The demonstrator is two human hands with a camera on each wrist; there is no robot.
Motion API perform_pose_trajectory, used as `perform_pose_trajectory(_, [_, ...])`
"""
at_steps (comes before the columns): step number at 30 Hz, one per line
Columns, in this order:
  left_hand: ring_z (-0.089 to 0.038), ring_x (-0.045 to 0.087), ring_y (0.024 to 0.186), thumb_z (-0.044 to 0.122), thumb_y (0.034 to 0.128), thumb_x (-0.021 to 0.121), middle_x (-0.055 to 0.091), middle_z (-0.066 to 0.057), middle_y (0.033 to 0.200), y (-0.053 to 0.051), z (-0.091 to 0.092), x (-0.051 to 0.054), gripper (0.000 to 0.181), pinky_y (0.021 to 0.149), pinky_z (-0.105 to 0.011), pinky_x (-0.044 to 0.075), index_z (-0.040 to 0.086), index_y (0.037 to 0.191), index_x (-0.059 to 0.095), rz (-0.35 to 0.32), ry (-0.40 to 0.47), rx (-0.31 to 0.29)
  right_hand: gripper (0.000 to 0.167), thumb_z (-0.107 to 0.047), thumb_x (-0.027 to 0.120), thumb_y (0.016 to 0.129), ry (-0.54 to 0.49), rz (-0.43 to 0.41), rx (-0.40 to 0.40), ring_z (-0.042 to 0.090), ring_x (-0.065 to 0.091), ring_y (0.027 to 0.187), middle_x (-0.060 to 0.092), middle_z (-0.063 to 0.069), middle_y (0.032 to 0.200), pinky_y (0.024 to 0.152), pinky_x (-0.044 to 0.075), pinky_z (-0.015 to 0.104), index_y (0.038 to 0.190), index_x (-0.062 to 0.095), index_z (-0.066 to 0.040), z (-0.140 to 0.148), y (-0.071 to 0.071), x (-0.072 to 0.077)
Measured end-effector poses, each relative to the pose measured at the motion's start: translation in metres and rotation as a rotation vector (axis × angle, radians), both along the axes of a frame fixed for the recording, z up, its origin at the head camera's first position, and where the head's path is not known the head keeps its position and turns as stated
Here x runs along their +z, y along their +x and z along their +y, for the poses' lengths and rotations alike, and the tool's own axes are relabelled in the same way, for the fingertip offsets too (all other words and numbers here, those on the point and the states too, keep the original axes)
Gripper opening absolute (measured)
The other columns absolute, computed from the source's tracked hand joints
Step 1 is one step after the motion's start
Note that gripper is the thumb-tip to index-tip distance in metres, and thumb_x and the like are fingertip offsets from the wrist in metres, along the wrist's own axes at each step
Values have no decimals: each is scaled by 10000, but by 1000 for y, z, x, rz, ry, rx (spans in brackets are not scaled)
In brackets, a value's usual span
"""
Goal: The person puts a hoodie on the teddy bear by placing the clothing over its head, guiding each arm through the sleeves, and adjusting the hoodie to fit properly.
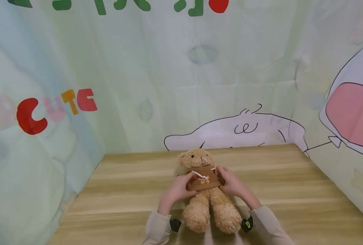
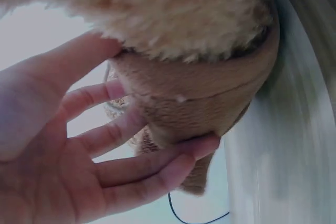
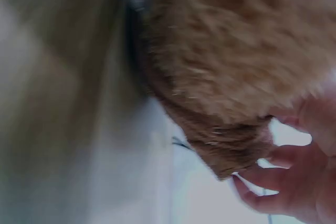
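Note:
A light-brown teddy bear (image 1: pixel 196 159) lies on its back, head toward the wall and legs toward me. It has on a brown sweater (image 1: pixel 212 184) with a small bear face and white cords (image 1: pixel 199 175) at the chest. My left hand (image 1: pixel 179 189) holds the sweater's left side; in the left wrist view its thumb is at the hem and the fingers lie along the cloth. At the other side, my right hand (image 1: pixel 232 183) grips the sweater. The right wrist view shows its fingertips on the brown cloth (image 3: pixel 231 148), partly hidden by fur.
The bear rests on a wood-grain table (image 1: pixel 132 190). A pale printed curtain (image 1: pixel 169 68) hangs behind and along both sides, with coloured letters and a drawn balloon. Black wrist straps (image 1: pixel 175 225) show by the sleeves.

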State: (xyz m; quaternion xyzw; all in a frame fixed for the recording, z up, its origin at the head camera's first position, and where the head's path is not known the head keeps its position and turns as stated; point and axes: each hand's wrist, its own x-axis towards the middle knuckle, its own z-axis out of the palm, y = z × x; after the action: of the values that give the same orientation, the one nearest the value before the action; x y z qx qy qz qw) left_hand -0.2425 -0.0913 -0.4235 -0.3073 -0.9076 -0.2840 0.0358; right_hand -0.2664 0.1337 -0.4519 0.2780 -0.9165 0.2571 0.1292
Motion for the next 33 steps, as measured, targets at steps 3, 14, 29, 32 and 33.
perform_pose_trajectory(3, [-70,459,603,177,743,711,563,-33,742,0,0,-1,308,533,-167,375,85,994,557,18,9,0,374,103,603,581,26,164,-13,91,303,552,385,-23,699,489,218,188,804,402,-120,-3,-3,-9])
perform_pose_trajectory(14, [-134,522,628,9,778,630,586,-60,715,-6,5,-17,50,561,-195,418,30,798,588,89,53,-13,319,72,643,598,-92,426,-183,83,332,480,514,0,714,425,220,190,814,499,-113,-7,-4,-18])
perform_pose_trajectory(29, [-138,314,807,318,780,663,456,-36,952,-1,9,-11,270,693,-266,333,173,987,568,-168,130,-51,232,103,521,795,-561,-349,-3,162,545,495,609,224,918,399,469,397,980,483,-32,25,-12,2])
perform_pose_trajectory(32, [-137,311,797,306,778,670,428,-24,926,0,11,-9,258,694,-267,335,180,974,559,-197,125,-50,199,113,571,727,-561,-323,-97,118,529,487,598,161,763,412,478,310,830,448,-2,24,-11,0])
perform_pose_trajectory(33, [-137,312,792,298,781,670,412,-19,913,1,11,-9,253,690,-267,338,179,971,555,-208,123,-52,183,108,585,714,-534,-311,-124,105,532,493,593,133,717,425,475,273,778,448,4,24,-11,0])
